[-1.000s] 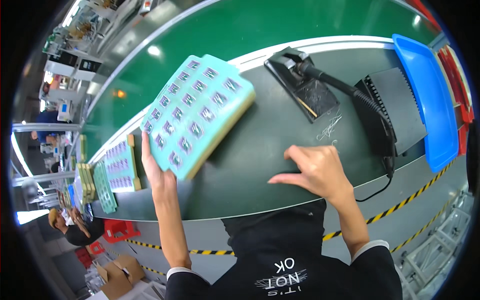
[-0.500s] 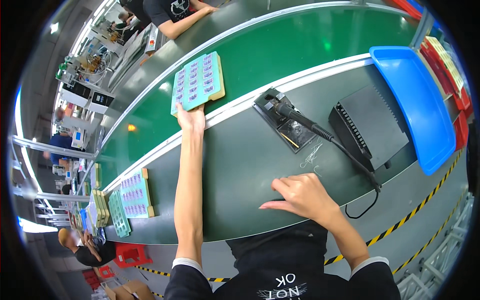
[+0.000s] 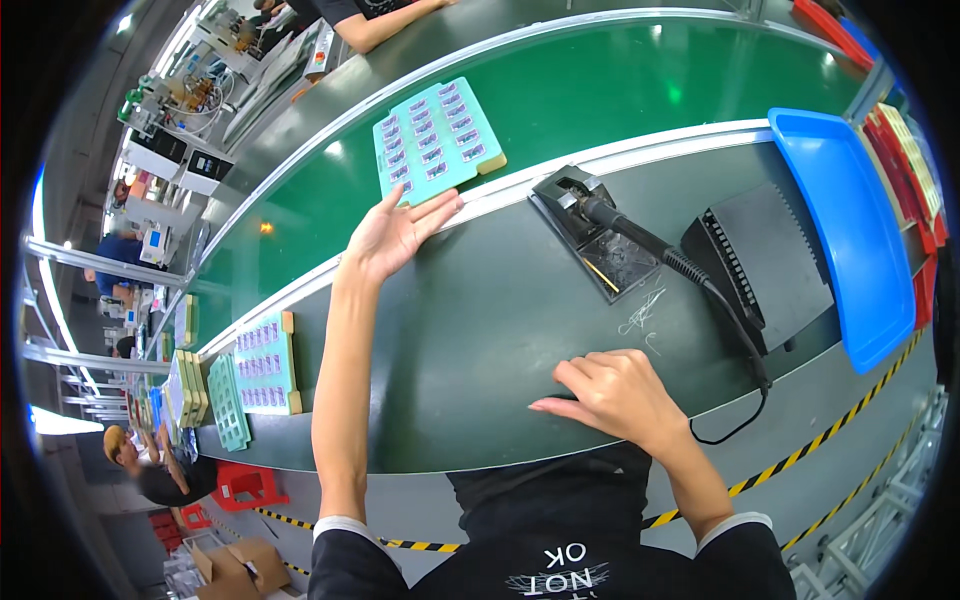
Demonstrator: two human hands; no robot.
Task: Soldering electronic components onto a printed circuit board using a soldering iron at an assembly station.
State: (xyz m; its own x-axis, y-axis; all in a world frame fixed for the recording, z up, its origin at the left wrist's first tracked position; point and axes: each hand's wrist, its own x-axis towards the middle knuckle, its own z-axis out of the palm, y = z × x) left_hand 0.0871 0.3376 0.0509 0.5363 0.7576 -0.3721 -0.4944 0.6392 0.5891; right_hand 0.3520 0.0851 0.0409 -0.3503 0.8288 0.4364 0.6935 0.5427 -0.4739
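Tray [image 3: 446, 142] on green surface [image 3: 580, 90], left hand [image 3: 392, 238] open beside it

Reading the whole view as a clock face, the turquoise tray lies between eleven and twelve o'clock, rows of small dark-and-pale pieces facing up and a yellowish side showing at its right corner. The left hand is at ten o'clock, palm up and released, with nothing resting on it; its fingers spread toward the near edge of the tray. The thumb overlaps that edge in the view, and I cannot tell whether the two touch.

The right hand [image 3: 618, 395] is at four o'clock, over the dark worktop [image 3: 480, 350]. Its thumb and forefinger stand apart, while the other fingers fold under out of sight, so I cannot tell whether the palm grasps anything. Near it, at three o'clock, lie pale wire bits [image 3: 640, 318].

At two o'clock a black stand [image 3: 612, 262] holds a corded handle [image 3: 640, 238]. A black box [image 3: 775, 265] sits at three o'clock, with a blue bin [image 3: 855, 230] just beyond it toward the rim. Between eight and nine o'clock, a second loaded tray [image 3: 288, 355] lies beside a green tray [image 3: 228, 400] and a cream-edged stack [image 3: 185, 388]. A co-worker's forearm [image 3: 395, 25] rests between eleven and twelve, past the green surface.
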